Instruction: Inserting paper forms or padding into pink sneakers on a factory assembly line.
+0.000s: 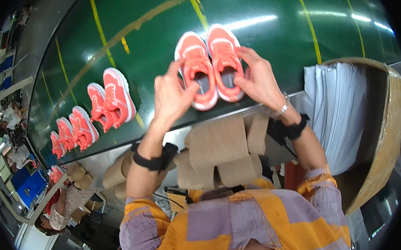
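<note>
Head view: each hand (172, 95) (258, 78) curled on coral shoes (209, 67).

green conveyor belt (139, 9) with yellow lines painted across it, glossy, ceiling lights mirrored in it. further pairs of coral sneakers on the belt, running off to the left: nearest pair (111, 98), then a second pair (79, 127), then a small one at the far end (57, 145). each pair side by side, soles touching the belt. stacks of brown moulded paper inserts (220, 147) under the belt's metal edge (183, 133). open cardboard box (388, 133) on the right, holding an upright stack of white paper sheets (336, 111). lower left: another person (62, 206) in a patterned top, blue crates (28, 186) beyond.
</note>
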`<state>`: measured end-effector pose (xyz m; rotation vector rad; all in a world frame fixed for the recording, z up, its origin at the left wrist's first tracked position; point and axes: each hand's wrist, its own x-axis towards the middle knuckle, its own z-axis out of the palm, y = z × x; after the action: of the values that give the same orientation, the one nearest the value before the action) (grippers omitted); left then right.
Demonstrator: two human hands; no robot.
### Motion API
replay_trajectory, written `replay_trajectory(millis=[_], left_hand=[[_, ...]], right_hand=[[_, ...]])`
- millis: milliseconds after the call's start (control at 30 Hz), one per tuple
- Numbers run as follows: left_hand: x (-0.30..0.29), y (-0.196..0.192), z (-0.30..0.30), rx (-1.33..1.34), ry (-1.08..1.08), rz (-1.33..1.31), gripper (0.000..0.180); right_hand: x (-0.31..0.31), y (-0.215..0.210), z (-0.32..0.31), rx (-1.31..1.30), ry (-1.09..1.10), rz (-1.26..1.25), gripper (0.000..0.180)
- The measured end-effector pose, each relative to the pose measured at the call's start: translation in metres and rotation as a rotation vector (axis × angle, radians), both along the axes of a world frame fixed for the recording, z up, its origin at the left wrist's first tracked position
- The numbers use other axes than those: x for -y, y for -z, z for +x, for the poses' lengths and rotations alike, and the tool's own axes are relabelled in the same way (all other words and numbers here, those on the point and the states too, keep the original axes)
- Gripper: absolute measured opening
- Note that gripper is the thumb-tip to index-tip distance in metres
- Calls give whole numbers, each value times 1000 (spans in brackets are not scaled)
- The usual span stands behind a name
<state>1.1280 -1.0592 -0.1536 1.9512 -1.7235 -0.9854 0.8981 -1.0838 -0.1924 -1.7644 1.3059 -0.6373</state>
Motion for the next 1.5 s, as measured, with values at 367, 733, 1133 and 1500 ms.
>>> replay_trajectory(millis=[367, 733, 1133, 1500], left_hand=[[-113, -79, 52, -206, 15, -1, 57], [-282, -62, 32, -131, -30, 67, 83], [-306, -57, 3, 26, -74, -117, 80], [-284, -25, 28, -420, -285, -294, 89]], right_hand=[[-73, -42, -97, 262, 99, 301, 39], [-167, -12, -54, 56, -150, 248, 46], [-209, 5, -39, 396, -75, 482, 33], [-209, -5, -44, 227, -12, 336, 53]])
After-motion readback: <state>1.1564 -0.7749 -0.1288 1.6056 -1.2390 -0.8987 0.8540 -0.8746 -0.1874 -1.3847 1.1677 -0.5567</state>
